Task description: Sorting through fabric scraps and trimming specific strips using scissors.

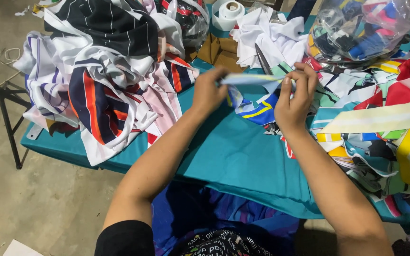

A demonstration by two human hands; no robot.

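- The person's left hand [208,90] and right hand [294,97] were raised just above the teal table cover [233,156], both pinching the same pale fabric strip [252,79], which ran roughly level between them.
- Left fingers were pressed together on the strip's left end; the right thumb and fingers were closed on its right end, where a bluish fold hung down.
- Below the strip lay a blue piece with a yellow stripe [258,112], touching the table cover and just beside the right wrist.
- To the left sat a big heap of striped cloth [105,80], part of it drooping over the table edge; to the right, a spread of colourful offcuts [380,137].
- A pair of scissors [263,60] rested near the white crumpled cloth [271,38], just behind the hands, blades pointing towards them.
- A roll of white tape [228,12] and a clear plastic bag of scraps [361,28] stood at the far edge.
- To my eye, the strip looked slippery and thin; a loosened pinch at either end could let it drop among the offcuts, where it might be hard to pick out.
- The overhanging heap seemed likely to slide floorwards if nudged by an elbow.
- Reaching back carelessly could catch a finger on the scissors.
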